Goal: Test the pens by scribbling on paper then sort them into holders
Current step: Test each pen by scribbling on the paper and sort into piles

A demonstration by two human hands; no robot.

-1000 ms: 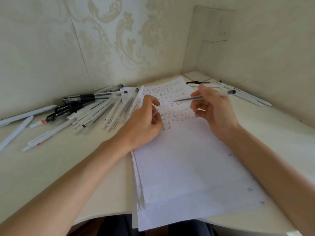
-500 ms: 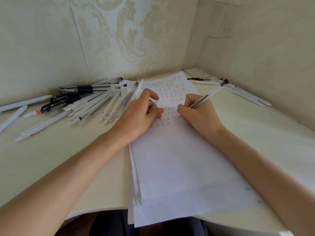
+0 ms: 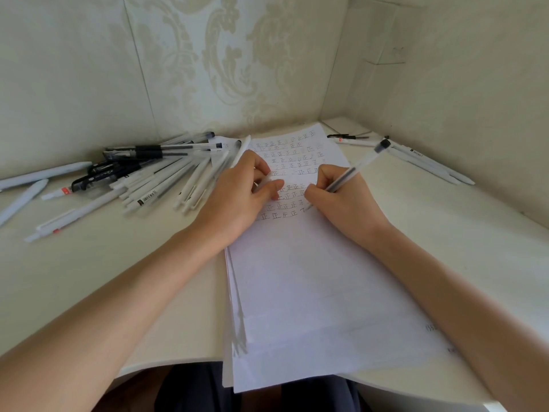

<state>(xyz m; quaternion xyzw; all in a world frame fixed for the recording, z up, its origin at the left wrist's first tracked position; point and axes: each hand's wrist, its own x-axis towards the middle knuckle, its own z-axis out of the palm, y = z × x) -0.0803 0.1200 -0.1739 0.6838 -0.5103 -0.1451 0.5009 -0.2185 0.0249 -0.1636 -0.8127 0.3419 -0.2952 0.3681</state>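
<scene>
Pale damask wallpaper (image 3: 208, 69) lines the corner behind a cream counter (image 3: 475, 248). A stack of white paper sheets (image 3: 312, 292) lies lengthwise on the counter, its near end hanging over the front edge. Rows of small handwritten marks (image 3: 294, 159) fill the far part of the top sheet.

The person's right hand (image 3: 341, 203) rests on the paper at the lowest row, its fingers curled tight round a slim clear-barrelled pen with a black end (image 3: 353, 171). The tip touches the sheet at the end of that row, and the barrel slants up and away to the right.

The left hand (image 3: 240, 197) lies beside it on the paper's left edge, fingers bent inward with the thumb pressed toward them. They seem to pinch a small pale piece (image 3: 263, 182), perhaps a cap, though it is too blurred to be sure. The two hands nearly touch.

To the left, a loose heap of white and black pens (image 3: 154, 179) fans out on the counter, its nearest pens reaching the left hand and the paper's far-left corner. Further left lie a few separate white pens (image 3: 38, 173). On the right, by the wall, a small group of mostly white pens (image 3: 421, 159) lies well apart from the heap.
</scene>
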